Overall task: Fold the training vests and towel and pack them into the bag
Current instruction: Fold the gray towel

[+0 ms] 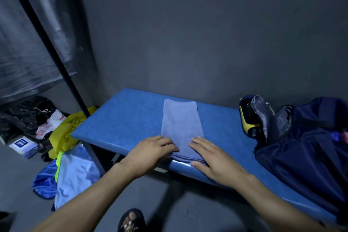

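Note:
A pale lilac towel [181,124] lies folded into a long strip on the blue padded bench [122,118], its near end at the bench's front edge. My left hand [150,153] rests on the towel's near left corner with fingers laid flat. My right hand [214,158] lies flat on the near right corner, fingers straight. A dark navy bag [308,147] with a yellow and black end sits open on the bench at the right. Shiny blue and light blue vests [73,173], one with a neon trim, hang off the bench's left end.
A yellow cloth [66,133] lies by the bench's left corner. Black plastic bags [24,117] and a small box [21,144] sit on the floor at far left. A black pole [56,58] slants up. The grey wall stands behind. My sandalled foot [131,221] is below.

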Motion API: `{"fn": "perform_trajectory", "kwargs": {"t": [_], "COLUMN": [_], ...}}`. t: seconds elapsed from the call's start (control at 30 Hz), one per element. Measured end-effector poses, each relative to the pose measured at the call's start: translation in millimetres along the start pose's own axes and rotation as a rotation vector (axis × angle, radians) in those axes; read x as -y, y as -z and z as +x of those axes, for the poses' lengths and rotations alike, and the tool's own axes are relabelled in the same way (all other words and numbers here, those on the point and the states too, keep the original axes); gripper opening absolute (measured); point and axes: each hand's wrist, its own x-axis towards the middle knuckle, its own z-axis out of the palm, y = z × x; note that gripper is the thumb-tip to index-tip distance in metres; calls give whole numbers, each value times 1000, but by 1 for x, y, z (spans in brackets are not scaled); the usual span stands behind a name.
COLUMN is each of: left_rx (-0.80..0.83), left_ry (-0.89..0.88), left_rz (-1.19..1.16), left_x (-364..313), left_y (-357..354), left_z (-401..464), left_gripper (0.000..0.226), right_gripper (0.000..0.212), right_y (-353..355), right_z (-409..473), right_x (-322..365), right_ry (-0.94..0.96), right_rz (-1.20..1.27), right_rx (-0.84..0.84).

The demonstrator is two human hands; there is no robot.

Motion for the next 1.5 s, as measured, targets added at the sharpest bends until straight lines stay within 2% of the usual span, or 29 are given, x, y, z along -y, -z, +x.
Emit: {"fn": "perform_trajectory", "kwargs": {"t": [0.13,0.27,0.33,0.47,0.6,0.7,0.77,0.9,1.07,1.23,1.3,1.4,1.5], "left_rx": [-27,-45,-38,22,53,48,38,74,123,1,-58,-139,-198], "left_ry": [124,137,135,55,20,33,61,72,164,197,229,292,387], "left_rz": [-310,-534,-528,-387,-422,-449,-460,-451,-685,-846,-900,-1010,-1087], "left_x": [-4,-5,-3,4,0,-1,0,-3,0,-9,-14,-22,-26], "left_y": [14,30,32,28,27,28,28,27,36,38,39,40,38], "left_z": [0,-5,-7,-11,-16,-17,-17,-18,-18,-6,3,17,25], "left_gripper": [33,22,17,16,6,15,22,23,23,24,22,30,31], "right_gripper": [80,41,35,19,21,19,28,34,32,25,35,38,28], "right_y": [-3,-6,0,10,17,19,22,26,28,32,34,33,31], "right_z": [-5,-2,-4,-10,-18,-23,-22,-18,-23,-20,-18,-16,-11], "right_x": [8,17,17,12,5,-1,-2,-3,-8,-5,-4,-4,-4], "right_ry": [25,74,54,120,89,33,0,1,3,-32,-57,-88,-129], "right_rz": [27,106,172,208,324,372,388,404,488,769,871,966,1066], "right_rx": [-78,-348,-361,-242,-166,-149,-137,-102,-95,-169,-204,-211,-239]}}
